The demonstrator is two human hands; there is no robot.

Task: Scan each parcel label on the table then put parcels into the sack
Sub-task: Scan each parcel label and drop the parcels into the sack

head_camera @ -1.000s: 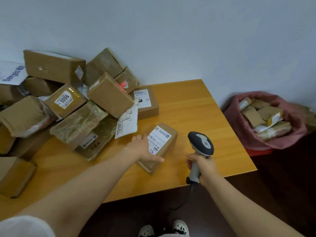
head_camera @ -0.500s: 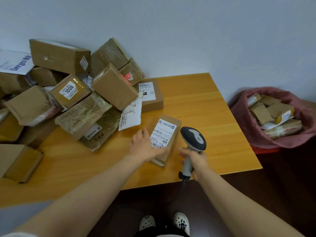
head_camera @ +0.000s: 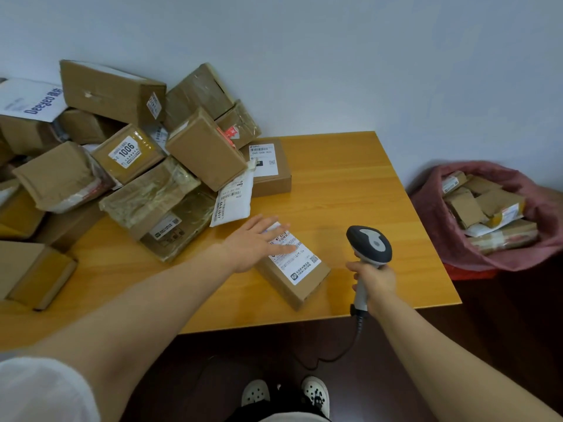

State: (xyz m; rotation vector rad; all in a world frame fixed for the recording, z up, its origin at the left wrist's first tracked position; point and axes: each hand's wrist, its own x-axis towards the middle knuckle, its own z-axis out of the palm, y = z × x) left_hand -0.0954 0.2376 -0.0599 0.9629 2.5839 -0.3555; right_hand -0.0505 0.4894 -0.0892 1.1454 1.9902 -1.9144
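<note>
Resting flat, left hand (head_camera: 253, 242) on rectangular cardboard parcel (head_camera: 301, 278); right hand (head_camera: 376, 277), grip round curved scanner (head_camera: 370, 243).

A labelled parcel (head_camera: 300, 274) lies on the table (head_camera: 350, 184) under the flat left hand (head_camera: 256, 242), just left of the right hand (head_camera: 376, 278), which grips a barcode scanner (head_camera: 370, 245) upright. A heap of parcels (head_camera: 137, 166) sits behind and left of the left hand. Right of the right hand, past the table edge, a sack (head_camera: 441, 233) holds more parcels (head_camera: 487, 214).

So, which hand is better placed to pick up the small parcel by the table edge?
Probably the left: the left hand rests flat on the small parcel, while the right hand grips the scanner.
</note>
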